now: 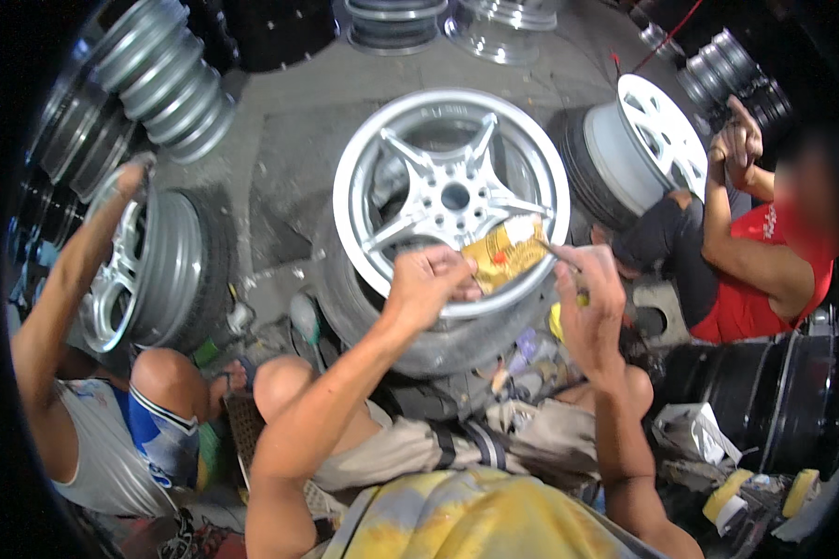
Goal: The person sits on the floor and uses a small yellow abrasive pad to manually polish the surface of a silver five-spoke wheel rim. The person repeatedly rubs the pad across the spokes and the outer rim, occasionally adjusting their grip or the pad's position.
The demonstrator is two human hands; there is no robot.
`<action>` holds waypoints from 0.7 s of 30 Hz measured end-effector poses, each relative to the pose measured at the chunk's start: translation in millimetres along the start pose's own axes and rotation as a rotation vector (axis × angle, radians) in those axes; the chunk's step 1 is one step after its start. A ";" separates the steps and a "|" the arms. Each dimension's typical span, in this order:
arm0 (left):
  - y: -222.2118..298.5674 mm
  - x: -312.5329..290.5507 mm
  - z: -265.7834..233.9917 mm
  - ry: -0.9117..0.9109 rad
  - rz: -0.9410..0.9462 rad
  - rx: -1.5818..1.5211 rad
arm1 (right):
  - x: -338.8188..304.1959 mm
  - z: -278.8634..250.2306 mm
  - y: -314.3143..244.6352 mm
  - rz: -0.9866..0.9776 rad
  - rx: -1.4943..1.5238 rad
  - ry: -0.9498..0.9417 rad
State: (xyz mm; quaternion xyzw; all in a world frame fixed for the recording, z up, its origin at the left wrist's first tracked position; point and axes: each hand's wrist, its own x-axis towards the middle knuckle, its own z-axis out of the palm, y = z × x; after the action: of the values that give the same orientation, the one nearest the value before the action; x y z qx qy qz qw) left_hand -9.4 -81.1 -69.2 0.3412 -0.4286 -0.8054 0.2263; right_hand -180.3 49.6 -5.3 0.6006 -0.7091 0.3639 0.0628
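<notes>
Gold packet (496, 265) is over the near right part of the silver five-spoke wheel (471, 170), tilted, with a red spot and a white patch at its far end. Left hand (427, 287) pinches its left end, thumb against the fingers. Right hand (592, 291) pinches a thin dark tool (559, 252), tip at the packet's right end by the white patch; can't tell if it touches. Wheel lies face up on a tire (405, 352). Yellow thing (557, 321) just past the right hand's thumb side, too blurred to ID; purple thing (526, 347) near it.

Further out, right: person in a red top (750, 303), hands raised, beside a tilted white wheel (664, 135). Left: another person's hand (132, 175) at the top of a silver wheel (172, 261) standing on edge. Rim stack (163, 84) far left, black rims (750, 391) lower right, yellow blocks (725, 496) nearer me.
</notes>
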 end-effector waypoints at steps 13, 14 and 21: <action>13.6 20.7 2.1 0.031 0.144 -0.052 | 314.6 29.2 -13.2 -0.433 -0.055 0.271; 15.3 18.3 -4.5 0.041 0.149 -0.071 | 310.4 35.8 -21.4 -0.449 -0.026 0.280; 15.7 10.6 -1.5 0.080 0.118 0.009 | 251.2 31.0 4.2 -0.377 -0.062 0.034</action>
State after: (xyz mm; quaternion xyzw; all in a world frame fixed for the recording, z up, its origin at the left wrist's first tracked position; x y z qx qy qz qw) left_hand -14.3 -97.2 -60.3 0.3483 -0.4421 -0.7745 0.2887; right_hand -241.3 -171.2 102.4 0.7144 -0.5937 0.3337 0.1603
